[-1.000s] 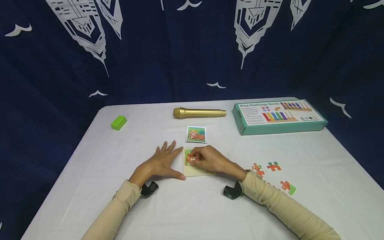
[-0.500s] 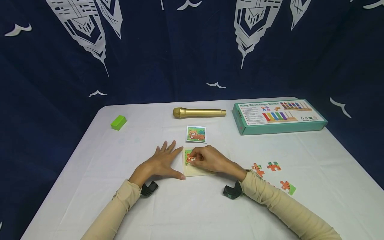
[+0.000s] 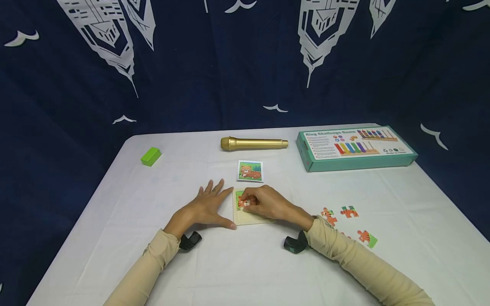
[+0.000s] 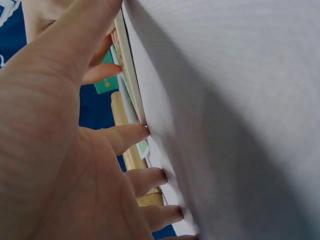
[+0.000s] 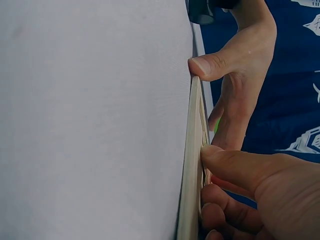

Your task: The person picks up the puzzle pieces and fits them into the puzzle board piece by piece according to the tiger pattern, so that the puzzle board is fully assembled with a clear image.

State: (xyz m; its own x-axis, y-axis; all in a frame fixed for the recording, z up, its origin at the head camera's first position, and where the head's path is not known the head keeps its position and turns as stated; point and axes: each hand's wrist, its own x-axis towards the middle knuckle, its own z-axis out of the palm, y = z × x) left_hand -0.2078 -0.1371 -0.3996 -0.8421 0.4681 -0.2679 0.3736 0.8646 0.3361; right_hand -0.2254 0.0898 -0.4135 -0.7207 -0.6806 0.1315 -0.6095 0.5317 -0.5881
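A pale wooden puzzle board (image 3: 250, 219) lies flat on the table, with tiger puzzle pieces (image 3: 239, 205) in its upper left part. My left hand (image 3: 208, 209) is spread beside it; thumb and index fingertip touch the board's left side. Over the board, my right hand (image 3: 271, 204) has curled fingers and pinches a puzzle piece, mostly hidden beneath them. In the right wrist view the board's edge (image 5: 190, 150) shows side-on, with the right thumb (image 5: 225, 162) against its inner rim. A small tiger picture card (image 3: 250, 171) lies just behind the board.
Loose puzzle pieces (image 3: 349, 212) lie to the right, one partly hidden by the right sleeve (image 3: 337, 246). A gold microphone (image 3: 254, 144), a green block (image 3: 151, 156) and a teal game box (image 3: 356, 148) stand along the back of the white table.
Both hands stay nearly in place. The right fingers shift very slightly over the puzzle piece; nothing else visibly moves.
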